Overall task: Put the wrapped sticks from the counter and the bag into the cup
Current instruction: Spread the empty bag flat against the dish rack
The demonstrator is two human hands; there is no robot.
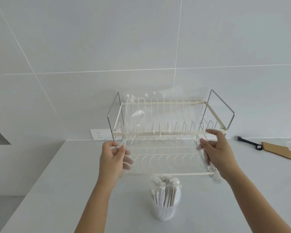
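Observation:
A translucent white cup (164, 211) stands on the counter near me, packed with several white paper-wrapped sticks (165, 190) standing upright. Above and behind it I hold a clear plastic bag (158, 125) stretched flat between both hands, raised in front of the dish rack. My left hand (114, 157) pinches the bag's left edge. My right hand (217, 148) pinches its right edge. The bag looks see-through and I make out no sticks inside it.
A two-tier cream wire dish rack (166, 105) stands against the tiled wall behind the bag. A wall socket (100, 134) sits left of it. At the far right lie a black tool (249, 143) and a piece of brown cardboard (277, 149). The counter's left edge drops off.

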